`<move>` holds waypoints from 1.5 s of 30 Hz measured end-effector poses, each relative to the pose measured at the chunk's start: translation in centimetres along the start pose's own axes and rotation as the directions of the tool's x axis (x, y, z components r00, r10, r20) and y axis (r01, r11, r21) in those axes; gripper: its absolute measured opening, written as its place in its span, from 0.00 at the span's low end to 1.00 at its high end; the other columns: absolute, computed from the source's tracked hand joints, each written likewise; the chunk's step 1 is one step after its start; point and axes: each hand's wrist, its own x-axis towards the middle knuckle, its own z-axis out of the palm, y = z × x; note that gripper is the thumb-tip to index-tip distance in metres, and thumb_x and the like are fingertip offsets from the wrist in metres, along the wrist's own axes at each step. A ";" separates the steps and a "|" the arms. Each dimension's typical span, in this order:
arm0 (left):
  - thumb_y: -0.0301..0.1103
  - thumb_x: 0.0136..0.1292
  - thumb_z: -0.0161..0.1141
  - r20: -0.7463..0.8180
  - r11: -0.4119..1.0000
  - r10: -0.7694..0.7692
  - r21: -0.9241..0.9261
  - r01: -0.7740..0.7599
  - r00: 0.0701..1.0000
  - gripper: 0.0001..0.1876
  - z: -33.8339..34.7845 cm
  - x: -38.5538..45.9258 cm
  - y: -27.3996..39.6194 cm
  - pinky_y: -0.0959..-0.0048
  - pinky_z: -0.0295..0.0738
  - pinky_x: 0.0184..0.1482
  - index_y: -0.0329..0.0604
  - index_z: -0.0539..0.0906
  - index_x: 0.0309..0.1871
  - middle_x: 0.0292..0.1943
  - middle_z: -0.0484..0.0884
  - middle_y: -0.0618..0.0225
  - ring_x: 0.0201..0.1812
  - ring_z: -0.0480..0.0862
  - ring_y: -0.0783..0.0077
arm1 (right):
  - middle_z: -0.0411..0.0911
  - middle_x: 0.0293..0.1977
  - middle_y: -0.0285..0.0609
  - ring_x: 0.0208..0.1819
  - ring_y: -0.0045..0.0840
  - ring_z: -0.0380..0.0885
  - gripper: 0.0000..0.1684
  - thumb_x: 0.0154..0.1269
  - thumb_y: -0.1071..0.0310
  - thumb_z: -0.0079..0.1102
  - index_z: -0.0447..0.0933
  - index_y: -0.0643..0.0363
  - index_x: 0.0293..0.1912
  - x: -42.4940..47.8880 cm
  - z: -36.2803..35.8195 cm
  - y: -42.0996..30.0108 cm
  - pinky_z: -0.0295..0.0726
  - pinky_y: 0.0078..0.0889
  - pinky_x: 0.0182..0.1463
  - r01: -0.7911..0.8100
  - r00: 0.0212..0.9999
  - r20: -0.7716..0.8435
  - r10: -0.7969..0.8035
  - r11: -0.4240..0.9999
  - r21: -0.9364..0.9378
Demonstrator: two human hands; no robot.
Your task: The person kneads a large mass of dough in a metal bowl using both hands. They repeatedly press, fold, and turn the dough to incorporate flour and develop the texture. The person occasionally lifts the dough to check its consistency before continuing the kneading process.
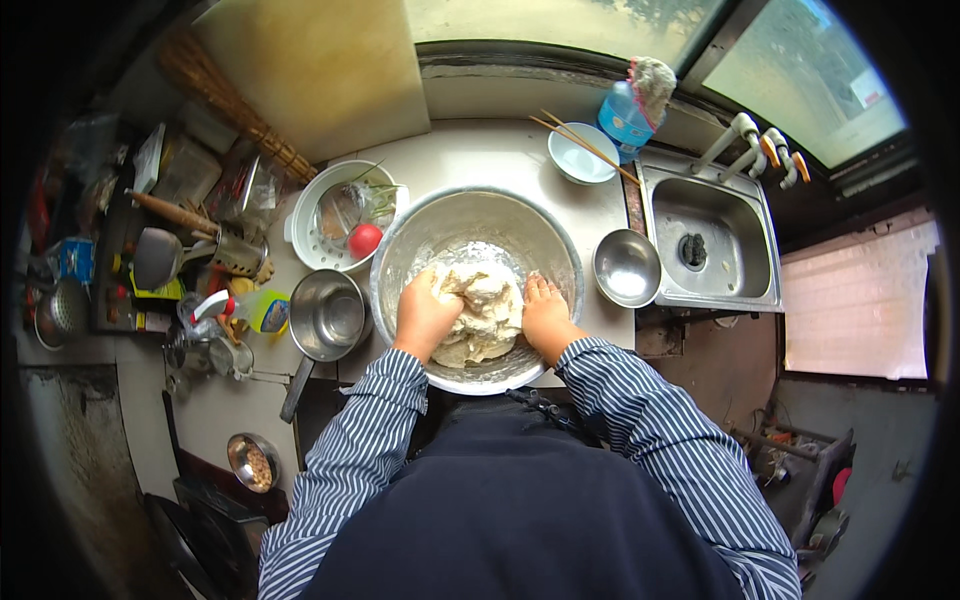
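Observation:
A wide metal basin (477,201) stands on the counter in front of me, with a rough, lumpy mass of pale dough (484,311) inside. My left hand (427,313) grips the dough's left side, thumb over it and fingertips partly hidden. On the opposite side, my right hand (546,311) lies extended between the dough and the basin wall, its fingers nearly straight and dusted with dough. Its palm side is hidden. Loose flour and dough smears coat the basin's inner wall.
Left of the basin are a white colander (298,225) holding a tomato (365,241), a saucepan (328,315) and a spray bottle (259,310). To the right are a metal bowl (627,268), a light-blue bowl (581,161) with chopsticks (589,146) across it, and a sink (720,255).

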 end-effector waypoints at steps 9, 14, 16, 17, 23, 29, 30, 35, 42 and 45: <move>0.26 0.49 0.62 -0.209 0.983 0.181 0.082 -0.167 0.961 0.16 -4.1 1.3 1.9 0.66 0.78 0.42 0.31 0.79 0.43 0.35 0.84 0.49 0.38 0.85 0.53 | 0.44 0.73 0.57 0.75 0.42 0.43 0.60 0.51 0.42 0.66 0.51 0.73 0.69 0.1 0.5 -0.1 0.41 0.41 0.75 0.005 0.996 -0.084 -0.015 0.993 -0.116; 0.24 0.47 0.62 -0.176 0.943 0.324 0.136 -0.303 0.929 0.17 -3.4 2.2 4.4 0.65 0.77 0.45 0.30 0.79 0.44 0.38 0.83 0.49 0.41 0.83 0.53 | 0.44 0.73 0.57 0.75 0.42 0.42 0.57 0.54 0.45 0.65 0.51 0.73 0.69 0.1 -0.2 -0.1 0.41 0.42 0.75 -0.006 0.999 -0.037 0.003 0.998 -0.068; 0.23 0.45 0.63 -0.181 0.880 0.462 0.215 -0.424 0.868 0.19 -2.5 2.7 4.9 0.61 0.75 0.48 0.31 0.80 0.45 0.40 0.80 0.49 0.43 0.80 0.49 | 0.43 0.73 0.57 0.75 0.42 0.43 0.54 0.54 0.46 0.64 0.54 0.73 0.68 0.1 0.0 -0.2 0.43 0.42 0.75 0.003 0.998 -0.059 -0.007 0.997 -0.076; 0.23 0.45 0.63 -0.148 0.863 0.481 0.250 -0.438 0.864 0.20 -1.8 2.9 4.9 0.60 0.75 0.48 0.32 0.79 0.46 0.40 0.79 0.50 0.44 0.79 0.49 | 0.42 0.73 0.56 0.75 0.42 0.44 0.53 0.54 0.46 0.64 0.55 0.73 0.68 0.1 0.1 -0.1 0.44 0.42 0.75 0.005 0.998 -0.069 -0.010 0.997 -0.080; 0.24 0.44 0.65 0.032 0.903 0.382 0.201 -0.380 0.924 0.24 2.7 1.7 1.3 0.59 0.74 0.52 0.34 0.77 0.49 0.42 0.78 0.49 0.47 0.78 0.48 | 0.75 0.51 0.64 0.56 0.43 0.75 0.22 0.56 0.60 0.60 0.81 0.69 0.44 -4.0 -7.9 1.0 0.72 0.40 0.60 0.032 0.977 0.173 -0.127 0.882 0.470; 0.24 0.46 0.63 0.161 0.951 0.300 0.022 -0.307 0.940 0.22 3.6 1.7 -0.6 0.62 0.75 0.52 0.32 0.78 0.48 0.42 0.81 0.47 0.47 0.81 0.50 | 0.68 0.57 0.63 0.55 0.52 0.71 0.32 0.50 0.66 0.61 0.72 0.65 0.56 -4.5 -8.1 3.2 0.72 0.43 0.59 0.324 0.786 -0.618 0.002 0.850 0.415; 0.25 0.46 0.63 0.200 0.963 0.269 -0.053 -0.263 0.942 0.22 3.2 2.1 -0.6 0.64 0.75 0.51 0.31 0.78 0.48 0.42 0.82 0.49 0.46 0.82 0.52 | 0.67 0.59 0.62 0.56 0.53 0.70 0.34 0.49 0.66 0.62 0.70 0.65 0.58 -4.0 -8.3 3.0 0.72 0.43 0.60 0.395 0.732 -0.676 -0.084 0.861 0.321; 0.27 0.49 0.61 0.382 0.983 0.014 -0.173 0.057 0.924 0.20 1.1 4.3 -2.1 0.70 0.76 0.48 0.32 0.78 0.48 0.42 0.83 0.55 0.45 0.83 0.65 | 0.65 0.61 0.61 0.62 0.52 0.64 0.34 0.56 0.54 0.63 0.70 0.62 0.59 -2.5 -10.2 2.5 0.64 0.44 0.66 0.558 0.767 -0.581 -0.273 0.732 0.392; 0.24 0.51 0.60 0.436 0.953 0.060 -0.292 0.078 0.898 0.17 2.6 5.5 -3.8 0.68 0.76 0.48 0.31 0.79 0.47 0.42 0.84 0.51 0.45 0.84 0.61 | 0.51 0.65 0.74 0.68 0.59 0.54 0.48 0.62 0.38 0.54 0.58 0.68 0.67 1.9 -7.6 0.1 0.55 0.47 0.71 0.410 0.827 -0.563 -0.004 0.689 0.598; 0.25 0.54 0.60 0.497 0.983 0.081 -0.183 0.013 0.864 0.19 5.0 5.7 -7.8 0.71 0.74 0.51 0.35 0.80 0.51 0.44 0.85 0.58 0.47 0.82 0.70 | 0.53 0.64 0.74 0.64 0.62 0.59 0.50 0.59 0.42 0.59 0.57 0.70 0.67 0.7 -6.8 -1.4 0.62 0.48 0.67 0.326 0.846 -0.534 0.007 0.785 0.527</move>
